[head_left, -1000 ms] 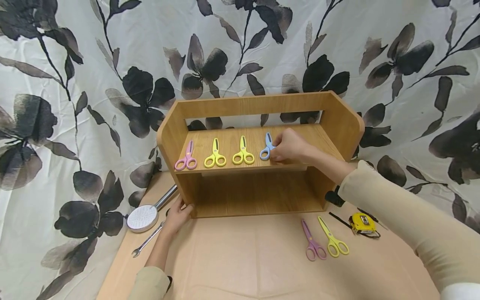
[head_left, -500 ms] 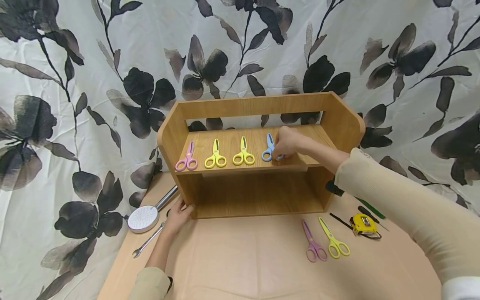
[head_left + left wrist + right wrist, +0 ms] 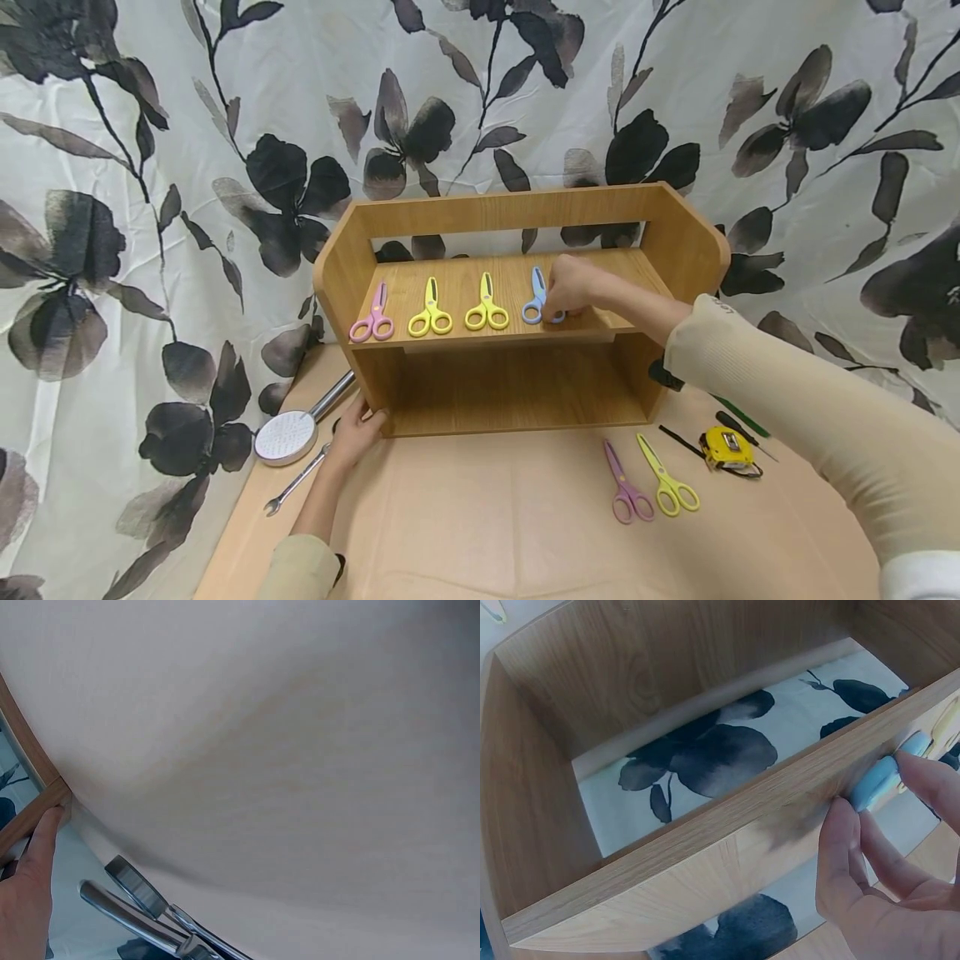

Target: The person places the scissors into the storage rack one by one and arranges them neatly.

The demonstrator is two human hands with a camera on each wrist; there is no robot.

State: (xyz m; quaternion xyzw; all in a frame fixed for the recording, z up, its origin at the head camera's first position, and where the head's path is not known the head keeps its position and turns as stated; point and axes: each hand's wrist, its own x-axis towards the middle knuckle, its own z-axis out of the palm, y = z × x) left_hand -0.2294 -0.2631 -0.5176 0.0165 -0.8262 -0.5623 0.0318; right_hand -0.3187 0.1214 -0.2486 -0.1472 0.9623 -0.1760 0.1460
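Near the right of the upper board, my right hand (image 3: 573, 287) pinches a handle loop of the blue scissors (image 3: 537, 292). In the right wrist view, thumb and fingertips close around the blue handle (image 3: 877, 784) at the board's edge. My left hand (image 3: 358, 429) holds the lower left front corner of the wooden shelf (image 3: 517, 417); one finger lies along the wood in the left wrist view. Left of the blue pair, pink scissors (image 3: 372, 312) and two yellow pairs, one yellow scissors (image 3: 430, 308) and another yellow scissors (image 3: 487, 302), stand in a row, blades up.
Purple scissors (image 3: 626, 483) and yellow-green scissors (image 3: 667, 475) lie on the table before the shelf. A yellow tape measure (image 3: 726, 450) and a screwdriver (image 3: 737, 427) lie at the right. A shower head (image 3: 287, 437) and wrench (image 3: 296, 481) lie left. A floral curtain (image 3: 480, 100) hangs behind.
My right hand has shifted slightly left and down onto the blue scissors, which sit a touch further right than a second ago. My left hand has stayed at the shelf corner.
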